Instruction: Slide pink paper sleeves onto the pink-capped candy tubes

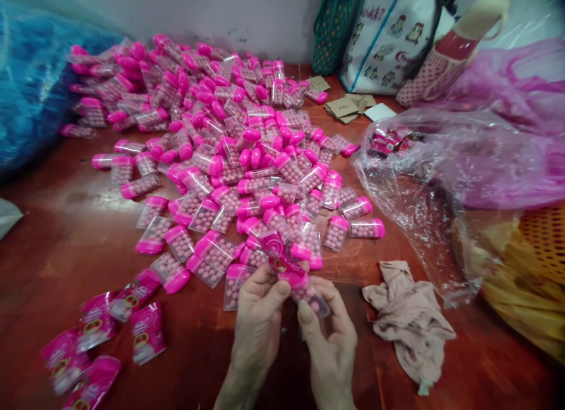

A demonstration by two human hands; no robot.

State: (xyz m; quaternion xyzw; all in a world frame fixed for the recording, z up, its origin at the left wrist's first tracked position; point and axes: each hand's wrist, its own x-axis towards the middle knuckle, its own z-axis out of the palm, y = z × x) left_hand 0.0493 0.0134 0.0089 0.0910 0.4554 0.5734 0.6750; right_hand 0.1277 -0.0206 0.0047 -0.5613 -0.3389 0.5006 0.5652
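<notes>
At the near middle of the table, my left hand [260,307] pinches a printed pink sleeve [278,251] between thumb and fingers. My right hand [329,327] grips a small clear candy box [311,298] with a pink cap and pale pink balls inside. The sleeve's lower end meets the capped top of the box; how far it covers the cap is hard to make out. Just beyond my hands spreads a big heap of similar candy boxes [212,257]. At the lower left lie several boxes in printed sleeves [145,333].
A crumpled beige cloth [410,322] lies on the right. Behind it is a clear plastic bag [415,204] with printed sleeves inside. Cardboard pieces [342,109], a white patterned bag [388,45] and a bottle [459,45] stand or lie at the back. A blue bag [35,86] bulges at left.
</notes>
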